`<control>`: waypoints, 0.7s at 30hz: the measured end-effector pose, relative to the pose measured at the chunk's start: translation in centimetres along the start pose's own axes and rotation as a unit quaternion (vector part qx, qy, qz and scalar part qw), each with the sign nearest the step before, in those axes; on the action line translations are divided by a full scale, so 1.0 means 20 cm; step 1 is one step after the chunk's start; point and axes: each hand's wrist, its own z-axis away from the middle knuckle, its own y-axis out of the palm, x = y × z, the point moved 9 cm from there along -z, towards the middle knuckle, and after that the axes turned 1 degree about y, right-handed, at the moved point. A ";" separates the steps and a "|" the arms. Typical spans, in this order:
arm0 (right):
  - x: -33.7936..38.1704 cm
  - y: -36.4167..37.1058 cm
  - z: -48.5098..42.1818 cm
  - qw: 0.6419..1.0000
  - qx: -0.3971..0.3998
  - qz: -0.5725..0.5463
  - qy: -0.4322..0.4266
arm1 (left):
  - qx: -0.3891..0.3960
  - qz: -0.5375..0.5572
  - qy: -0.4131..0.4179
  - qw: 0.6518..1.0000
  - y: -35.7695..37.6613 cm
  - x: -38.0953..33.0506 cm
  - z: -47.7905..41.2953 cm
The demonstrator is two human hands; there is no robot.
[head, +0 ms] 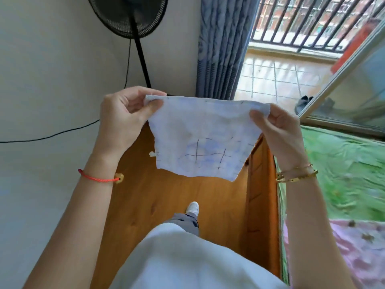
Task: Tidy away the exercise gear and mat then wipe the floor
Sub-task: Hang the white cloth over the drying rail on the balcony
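a thin cloth [205, 138] is held up in the middle of the frame, above the wooden floor [170, 197]. it is pale blue and white, with thin dark lines crossing like a grid near its lower part. its edges look frayed, and a small white tag sticks out on its left edge. the cloth is spread flat and faces the camera. its top edge is pulled straight from left to right, and that is its long way. the rest hangs down and gets narrower toward the bottom.

the top left corner is pinched by the left hand [123, 117] between thumb and fingers. the top right corner is pinched the same way by the right hand [279, 130]. a bed [341, 172] with a green sheet is seen at the right of the frame.
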 end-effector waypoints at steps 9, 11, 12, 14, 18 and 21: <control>-0.14 -0.29 -0.56 0.994 -0.112 -0.003 0.021 | 0.108 0.052 0.016 0.993 0.50 0.09 -0.82; -0.17 -0.35 -0.67 0.990 -0.139 0.000 0.027 | 0.131 0.058 0.021 0.989 0.62 0.11 -0.97; -0.18 -0.38 -0.72 0.988 -0.152 0.000 0.032 | 0.143 0.060 0.022 0.988 0.68 0.12 -1.04; -0.23 -0.45 -0.83 0.984 -0.172 0.000 0.040 | 0.161 0.057 0.025 0.985 0.81 0.14 -1.18; -0.35 -0.59 -1.09 0.982 -0.180 -0.006 0.049 | 0.177 0.079 0.014 0.981 1.08 0.20 -1.47; -0.44 -0.75 -1.31 0.979 -0.196 -0.008 0.062 | 0.188 0.094 0.009 0.978 1.30 0.21 -1.69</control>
